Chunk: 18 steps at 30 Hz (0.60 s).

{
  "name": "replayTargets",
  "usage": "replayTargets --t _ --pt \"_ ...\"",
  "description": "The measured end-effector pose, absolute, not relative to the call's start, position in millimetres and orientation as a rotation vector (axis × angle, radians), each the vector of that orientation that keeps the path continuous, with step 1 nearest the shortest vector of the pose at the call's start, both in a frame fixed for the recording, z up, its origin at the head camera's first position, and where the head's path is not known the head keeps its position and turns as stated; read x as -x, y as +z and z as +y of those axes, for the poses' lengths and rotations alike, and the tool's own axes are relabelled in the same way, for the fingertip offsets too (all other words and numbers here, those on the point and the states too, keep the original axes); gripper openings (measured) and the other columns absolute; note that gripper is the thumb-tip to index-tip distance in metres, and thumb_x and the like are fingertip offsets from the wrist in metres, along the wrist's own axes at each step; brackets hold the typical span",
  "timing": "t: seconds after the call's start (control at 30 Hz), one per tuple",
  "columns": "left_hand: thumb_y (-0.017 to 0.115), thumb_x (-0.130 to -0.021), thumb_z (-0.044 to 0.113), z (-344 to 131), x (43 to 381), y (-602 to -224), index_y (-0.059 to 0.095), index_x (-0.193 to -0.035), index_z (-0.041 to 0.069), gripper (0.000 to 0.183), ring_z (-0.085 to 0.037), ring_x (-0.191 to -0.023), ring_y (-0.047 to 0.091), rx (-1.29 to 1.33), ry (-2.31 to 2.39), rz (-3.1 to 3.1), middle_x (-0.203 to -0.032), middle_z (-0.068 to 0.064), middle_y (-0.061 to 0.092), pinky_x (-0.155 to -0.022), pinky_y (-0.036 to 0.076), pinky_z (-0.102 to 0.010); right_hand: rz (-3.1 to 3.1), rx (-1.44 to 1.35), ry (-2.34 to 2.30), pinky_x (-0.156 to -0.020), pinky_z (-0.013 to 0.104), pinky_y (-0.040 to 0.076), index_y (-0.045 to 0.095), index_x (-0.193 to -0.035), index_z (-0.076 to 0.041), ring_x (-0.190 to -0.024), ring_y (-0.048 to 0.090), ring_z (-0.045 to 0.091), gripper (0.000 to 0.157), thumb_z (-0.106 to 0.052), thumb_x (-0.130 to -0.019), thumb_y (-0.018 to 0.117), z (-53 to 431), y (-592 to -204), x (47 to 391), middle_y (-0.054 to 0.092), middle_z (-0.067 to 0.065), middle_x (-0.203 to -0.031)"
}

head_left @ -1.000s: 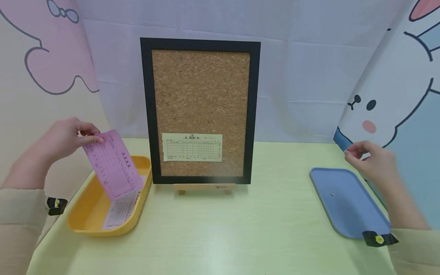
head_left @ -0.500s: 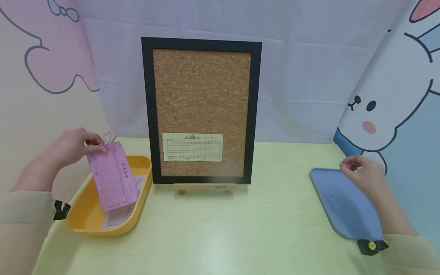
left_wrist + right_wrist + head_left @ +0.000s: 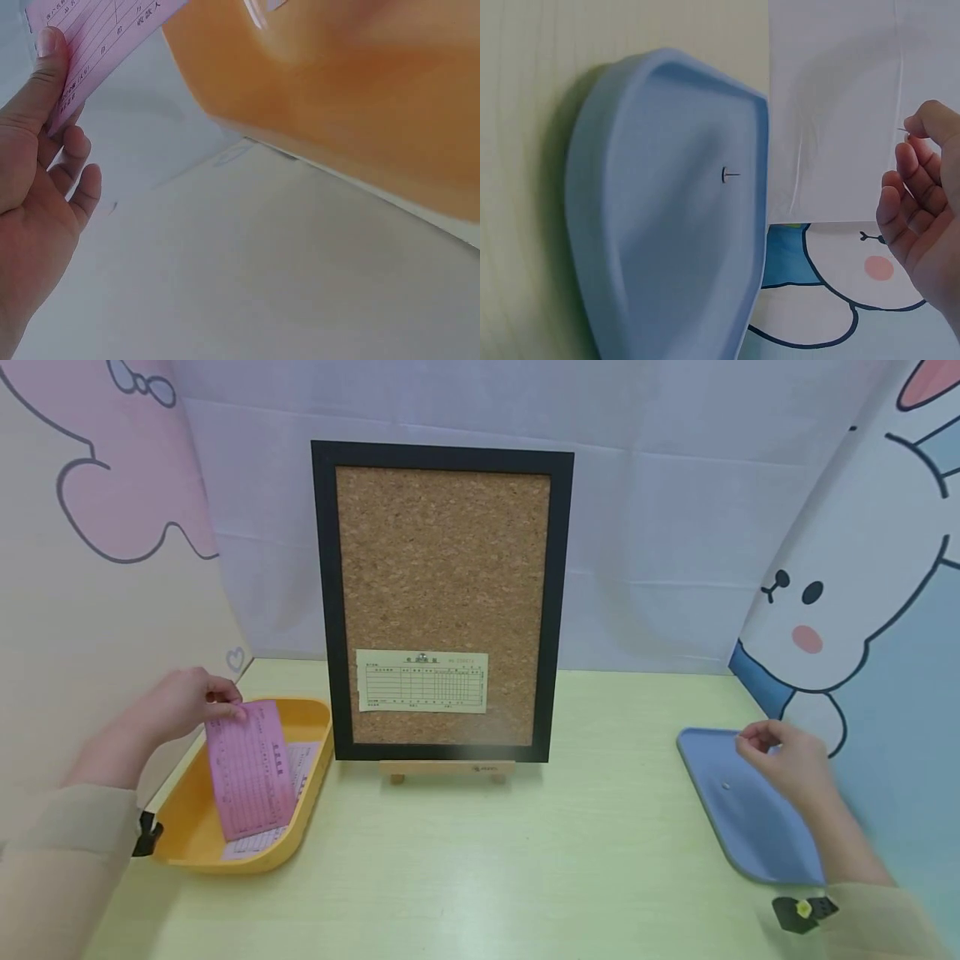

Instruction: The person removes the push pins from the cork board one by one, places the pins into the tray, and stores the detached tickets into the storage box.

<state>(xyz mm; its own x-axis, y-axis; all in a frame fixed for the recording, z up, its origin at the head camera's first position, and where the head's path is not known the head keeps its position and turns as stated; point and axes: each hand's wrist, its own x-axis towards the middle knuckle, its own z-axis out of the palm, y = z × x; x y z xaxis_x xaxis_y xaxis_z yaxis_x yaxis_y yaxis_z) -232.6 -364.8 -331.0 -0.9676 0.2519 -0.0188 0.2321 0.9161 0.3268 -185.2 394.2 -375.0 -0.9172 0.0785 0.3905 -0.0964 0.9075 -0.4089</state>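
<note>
My left hand pinches a pink printed form by its upper left corner, thumb on the near face. The sheet hangs over the yellow tray, overlapping a second form that lies inside. In the left wrist view the thumb presses on the pink paper's corner. My right hand is over the blue tray, pinching a thumbtack between thumb and forefinger; its thin point sticks out. Another thumbtack lies in the blue tray, pin showing sideways.
A black-framed cork board stands on a small wooden easel at the back centre. Low on the cork, a pale yellow-green form is pinned at its top edge. White and cartoon-printed sheets enclose the table's back and sides.
The left hand has come down and to the right, lowering the pink form toward the yellow tray. The right hand has moved down and slightly left over the blue tray.
</note>
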Motion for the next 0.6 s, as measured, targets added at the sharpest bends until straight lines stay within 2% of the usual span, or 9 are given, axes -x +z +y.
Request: replayTargets --t 0.1,0.27,0.6 --pt "0.074 -0.081 0.023 -363 234 -339 0.07 -0.089 0.008 0.018 -0.018 -0.072 0.051 -0.366 0.526 2.992 -0.076 0.0 0.06 -0.06 0.042 -0.027 -2.655 -0.052 0.605 -0.052 0.015 0.034 0.064 -0.085 -0.003 -0.063 0.04 -0.007 0.012 -0.015 -0.082 0.068 399 -382 186 0.06 0.006 -0.073" --pt "0.075 -0.08 0.023 -359 237 -350 0.069 -0.086 0.01 0.016 -0.018 -0.072 0.051 -0.387 0.514 2.983 -0.074 0.001 0.059 -0.06 0.041 -0.027 -2.66 -0.087 0.581 -0.052 0.016 0.034 0.064 -0.082 -0.004 -0.062 0.041 -0.006 0.01 -0.012 -0.08 0.069 404 -391 186 0.06 0.006 -0.071" --pt "0.076 -0.078 0.024 -356 239 -362 0.067 -0.08 0.01 0.017 -0.017 -0.069 0.048 -0.444 0.505 2.986 -0.07 0.003 0.057 -0.059 0.037 -0.027 -2.79 -0.043 0.63 -0.056 0.02 0.036 0.063 -0.086 -0.005 -0.065 0.041 -0.008 0.014 -0.018 -0.084 0.068 411 -408 186 0.061 0.003 -0.076"
